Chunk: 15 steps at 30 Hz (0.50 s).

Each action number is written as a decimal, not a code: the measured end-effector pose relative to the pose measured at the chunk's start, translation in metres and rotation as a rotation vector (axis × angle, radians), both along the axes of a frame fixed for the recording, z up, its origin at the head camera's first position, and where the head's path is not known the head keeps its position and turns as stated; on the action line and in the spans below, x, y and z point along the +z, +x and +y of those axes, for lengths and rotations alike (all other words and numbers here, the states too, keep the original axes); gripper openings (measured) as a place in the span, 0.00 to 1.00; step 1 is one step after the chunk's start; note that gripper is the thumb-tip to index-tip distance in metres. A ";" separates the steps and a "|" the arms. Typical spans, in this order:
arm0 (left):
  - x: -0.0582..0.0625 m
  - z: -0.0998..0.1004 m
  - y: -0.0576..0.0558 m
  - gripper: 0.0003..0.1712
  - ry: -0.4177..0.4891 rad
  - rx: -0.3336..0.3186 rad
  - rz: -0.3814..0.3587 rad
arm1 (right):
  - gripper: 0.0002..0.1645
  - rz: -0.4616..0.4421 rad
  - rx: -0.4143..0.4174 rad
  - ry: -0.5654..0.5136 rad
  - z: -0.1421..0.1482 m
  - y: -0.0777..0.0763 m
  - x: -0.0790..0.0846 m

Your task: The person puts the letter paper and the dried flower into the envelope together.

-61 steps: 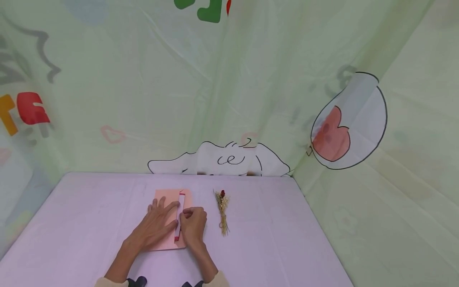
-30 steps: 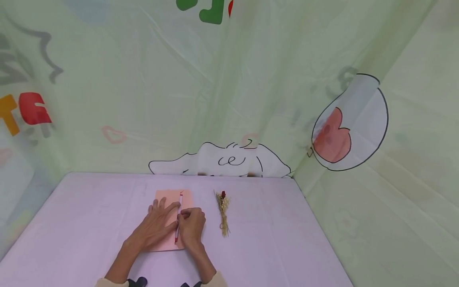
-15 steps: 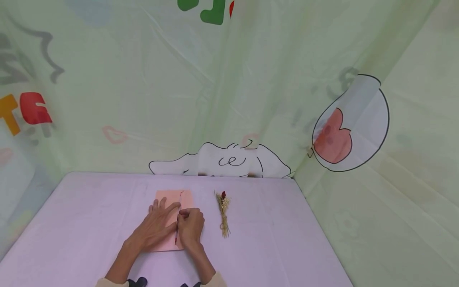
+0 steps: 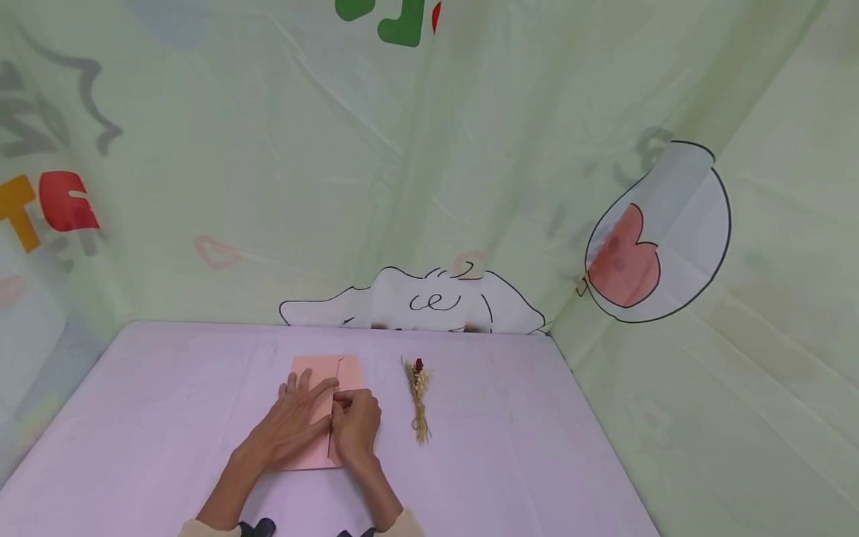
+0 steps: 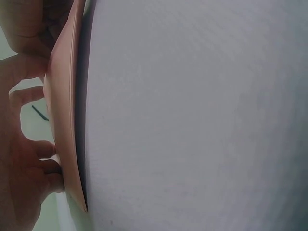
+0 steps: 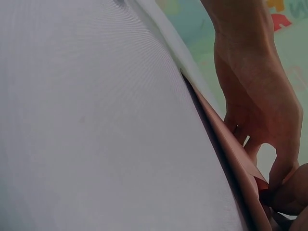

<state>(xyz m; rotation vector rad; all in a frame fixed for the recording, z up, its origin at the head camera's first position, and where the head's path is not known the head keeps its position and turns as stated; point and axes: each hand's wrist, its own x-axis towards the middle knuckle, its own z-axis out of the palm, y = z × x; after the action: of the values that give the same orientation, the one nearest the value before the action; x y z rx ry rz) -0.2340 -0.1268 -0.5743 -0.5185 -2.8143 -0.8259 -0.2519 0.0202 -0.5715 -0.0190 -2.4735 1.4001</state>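
A pink envelope lies on the table, a dark seam running along its right side beside a narrow flap. My left hand rests on the envelope with fingers spread, its index finger and thumb reaching toward the seam. My right hand has curled fingers and pinches the flap's edge at the seam. In the left wrist view, the fingertips of the left hand press on the envelope. The right wrist view shows the right fingers at the envelope's edge, where a bit of red shows; their tips are partly hidden.
To the right of the envelope lies a small bunch of dried flowers with a dark red bloom. A pale lilac cloth covers the table. Printed curtains hang behind it and along the sides.
The white strip with red ends, showing along the seam earlier, has narrowed and vanished from the head view. My right hand has shifted slightly left with the flap. The left hand stays put.
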 end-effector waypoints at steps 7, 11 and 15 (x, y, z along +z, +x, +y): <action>0.003 0.001 0.001 0.34 -0.005 0.000 0.009 | 0.07 -0.018 0.035 0.018 0.003 0.001 0.004; 0.004 0.001 0.002 0.34 -0.007 0.008 0.005 | 0.08 -0.036 0.048 0.034 0.004 0.000 0.007; 0.003 0.000 0.001 0.34 -0.006 0.011 -0.006 | 0.08 -0.052 0.061 0.018 0.006 0.001 0.008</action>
<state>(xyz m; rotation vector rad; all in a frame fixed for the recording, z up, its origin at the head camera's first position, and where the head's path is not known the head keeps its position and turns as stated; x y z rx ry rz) -0.2331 -0.1265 -0.5716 -0.5020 -2.8233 -0.8185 -0.2508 0.0265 -0.5634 0.0243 -2.5491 1.4186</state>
